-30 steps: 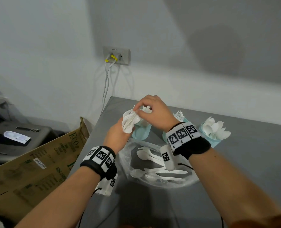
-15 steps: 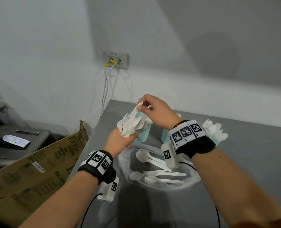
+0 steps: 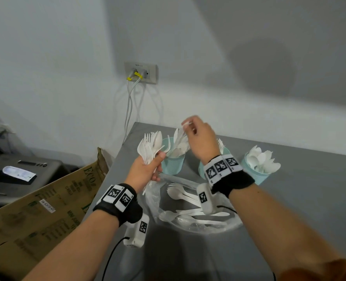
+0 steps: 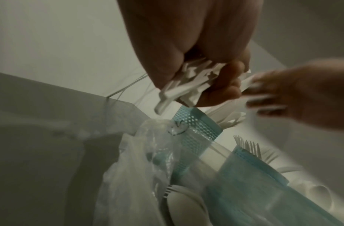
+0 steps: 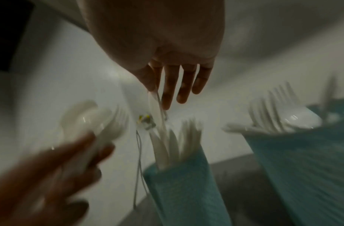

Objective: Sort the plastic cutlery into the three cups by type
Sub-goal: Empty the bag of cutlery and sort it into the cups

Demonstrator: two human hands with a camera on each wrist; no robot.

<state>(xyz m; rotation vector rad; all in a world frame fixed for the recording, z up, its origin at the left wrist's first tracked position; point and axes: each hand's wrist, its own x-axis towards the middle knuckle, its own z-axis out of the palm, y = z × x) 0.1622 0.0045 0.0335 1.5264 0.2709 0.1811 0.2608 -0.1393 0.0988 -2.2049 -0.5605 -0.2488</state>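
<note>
Nearest: clear plastic bag (image 3: 190,207) lying open and flat on the tabletop (image 3: 310,209), loose forks and spoons (image 3: 188,207) inside — unsorted stock, kept within reach of both hands.

Left of the bag: left hand (image 3: 143,171), grip clenched round the handles of a mixed bundle of cutlery (image 3: 150,147), heads fanned upward. Probably fanned so each type shows and one piece can be drawn at a time.

Beyond: right hand (image 3: 200,138) raised above the leftmost teal cup (image 3: 173,164), thumb and forefinger pinching one slim white piece (image 5: 157,110) by its top, blurred; likely a knife, lowered among the knives already standing there.

Middle cup (image 3: 202,169) holding forks, mostly hidden behind the right wrist. Rightmost cup (image 3: 257,175) full of spoons, heads up.

Surroundings: grey tabletop against a pale wall; wall socket (image 3: 140,73) with white cables hanging; cardboard box (image 3: 42,209) at the left edge.
</note>
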